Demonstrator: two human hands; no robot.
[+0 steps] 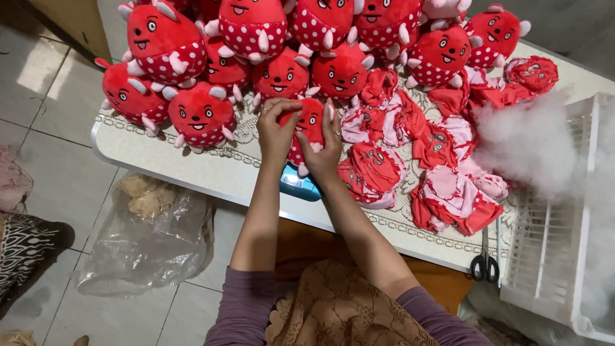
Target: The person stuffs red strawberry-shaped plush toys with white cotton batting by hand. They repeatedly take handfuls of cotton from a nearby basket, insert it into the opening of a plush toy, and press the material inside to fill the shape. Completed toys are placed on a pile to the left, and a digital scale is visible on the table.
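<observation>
Both hands meet over the near edge of the table [192, 170], wrapped around 1 red toy [310, 123] with a black-eyed face and a white-dotted lower half. The left hand [277, 131] grips the toy's left side, fingers curled over its top with the fingertips pinching at the crown. The right hand [327, 148] clasps the other side, fingers [331, 115] spread upward along the toy's flank, a ring on 1 of them. The toy stands upright between the palms, face toward the camera, its small white feet hanging just below the hands. Directly under the wrists a blue object [298, 186] peeks out, mostly hidden, so its kind cannot be told. Beyond the fingertips and off to the left of the left hand sits a heap of stuffed toys [192, 70] of the same make, piled against each other. To the right of the right hand lie flat unstuffed skins [448, 186] in red and pink, touching one another. Farther right, white stuffing [528, 141] spills from a white basket [551, 256], and scissors [485, 264] rest at the table's near edge beside it. Below the left forearm, a clear bag [147, 237] lies on the tiled floor.
</observation>
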